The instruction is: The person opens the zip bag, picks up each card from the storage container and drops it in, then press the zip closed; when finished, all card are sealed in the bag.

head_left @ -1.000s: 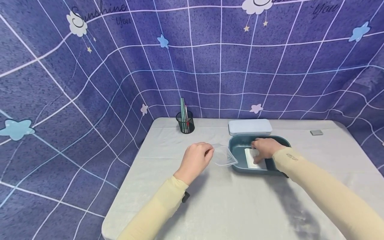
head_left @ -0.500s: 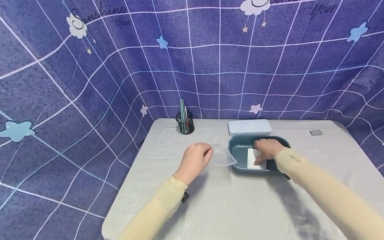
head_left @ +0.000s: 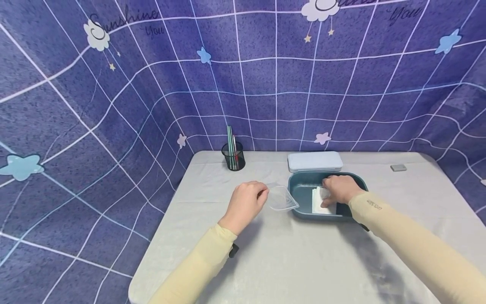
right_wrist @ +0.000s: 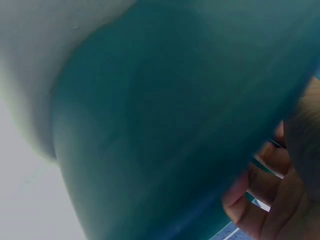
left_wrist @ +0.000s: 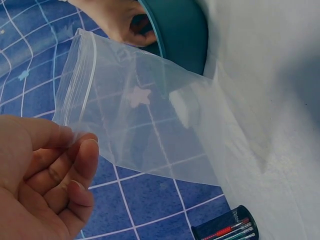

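Pinched the clear zip bag [head_left: 282, 197] by a top corner between the thumb and fingertips of the left hand [head_left: 244, 202]. Held it just clear of the bench [head_left: 288, 261], with its far edge close beside the left wall of the teal tub [head_left: 298, 188]. Saw nothing inside the bag in the left wrist view, only the backdrop's grid and a pale star showing through the film [left_wrist: 150, 115]. Could not tell from either view whether its zip strip was parted or pressed together.

Had the right hand [head_left: 339, 189] down inside the tub, fingers bent over the upper edge of the white stack [head_left: 318, 203] lying on the tub floor. Appeared to be clamping that edge rather than resting flat on it. Got little from the right wrist view, only blurred teal wall and curled fingers [right_wrist: 250, 200] at the lower right. Held the two hands apart, with the bag and the tub's left wall between them.

Judged the work to be at an early stage, with the bag in hand and empty and the stack gripped but not clear of the tub. Judged what was left to be raising the stack over the rim and bringing stack and bag together.

Left the pale lid [head_left: 315, 161] flat behind the tub, touching or nearly touching its back rim. Left the mesh pen cup [head_left: 233, 157] at the back left and a small grey block [head_left: 398, 167] at the far right, both well apart from the hands.
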Tool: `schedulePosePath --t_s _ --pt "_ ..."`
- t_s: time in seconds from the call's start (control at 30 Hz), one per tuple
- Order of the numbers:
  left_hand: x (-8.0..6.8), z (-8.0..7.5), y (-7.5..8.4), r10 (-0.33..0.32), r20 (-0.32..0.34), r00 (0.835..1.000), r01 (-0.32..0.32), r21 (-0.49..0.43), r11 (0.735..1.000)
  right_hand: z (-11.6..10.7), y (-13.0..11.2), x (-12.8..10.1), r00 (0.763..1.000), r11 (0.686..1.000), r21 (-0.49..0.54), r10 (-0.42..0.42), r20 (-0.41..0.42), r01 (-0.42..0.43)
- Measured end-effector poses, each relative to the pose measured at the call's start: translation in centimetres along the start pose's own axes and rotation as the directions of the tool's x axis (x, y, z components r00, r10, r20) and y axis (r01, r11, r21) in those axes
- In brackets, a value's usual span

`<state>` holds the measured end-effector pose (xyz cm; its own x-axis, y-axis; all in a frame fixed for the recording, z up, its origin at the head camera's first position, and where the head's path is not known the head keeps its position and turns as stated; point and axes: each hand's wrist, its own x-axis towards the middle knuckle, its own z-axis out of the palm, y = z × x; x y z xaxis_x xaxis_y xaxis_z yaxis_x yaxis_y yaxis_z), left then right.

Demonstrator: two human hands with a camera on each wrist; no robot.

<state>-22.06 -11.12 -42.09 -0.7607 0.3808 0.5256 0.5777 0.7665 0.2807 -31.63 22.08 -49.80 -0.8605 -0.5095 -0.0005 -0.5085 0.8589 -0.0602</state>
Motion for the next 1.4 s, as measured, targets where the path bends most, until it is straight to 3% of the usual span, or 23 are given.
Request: schedulePosePath --t_s 0.3,0.77,1.17,1.3,1.4 --pt "-0.1 -0.1 0.0 0.003 -0.007 1.000 -0.003 0.015 1.000 -0.3 0.2 -0.3 0.998 1.000 0.008 -0.004 -0.066 0.004" --pt "-0.1 -0.3 -0.1 0.007 -0.021 1.000 -0.007 0.018 1.000 -4.5 -0.4 -2.8 0.985 0.992 0.120 -0.016 -0.174 0.038" --pt "0.0 -0.3 -0.1 0.004 -0.013 1.000 -0.004 0.022 1.000 -6.8 -1.2 -6.1 0.987 0.969 0.228 -0.059 -0.149 0.092" --pt "0.1 -0.3 -0.1 0.001 -0.022 1.000 -0.001 0.018 1.000 -7.1 -2.1 -6.7 0.975 0.971 0.219 -0.051 -0.215 0.099" --pt "0.1 -0.4 0.0 -0.002 -0.024 1.000 0.002 0.012 1.000 -7.4 -2.9 -7.1 0.952 0.975 0.193 -0.047 -0.302 0.109"
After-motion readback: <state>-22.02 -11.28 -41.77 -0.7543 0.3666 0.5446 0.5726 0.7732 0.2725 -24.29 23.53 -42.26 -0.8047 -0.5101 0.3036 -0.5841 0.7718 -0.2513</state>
